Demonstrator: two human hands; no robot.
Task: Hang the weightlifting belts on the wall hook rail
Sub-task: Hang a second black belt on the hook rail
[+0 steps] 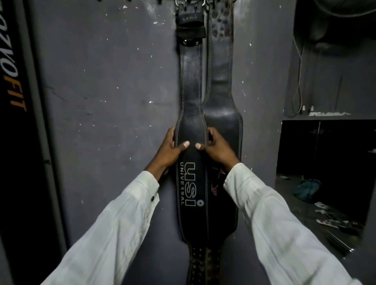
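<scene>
Two black leather weightlifting belts hang side by side down a grey wall from the hook rail (191, 2) at the top edge. The front belt (191, 114), printed "USI UNIVERSAL", hangs from its buckle end. Behind it to the right hangs the second belt (221, 97), partly covered. My left hand (169, 150) grips the left edge of the USI belt's wide middle, thumb on its face. My right hand (216, 149) grips the right edge at the same height, thumb on the face too. Both belts' lower ends run out of view between my sleeves.
A dark upright panel with orange lettering (16, 101) stands along the left. On the right is a recess with a shelf (325, 116), hanging cables (299, 81), and clutter on the floor (325, 211) below, including a teal bag (308, 189). The grey wall (112, 101) is chipped.
</scene>
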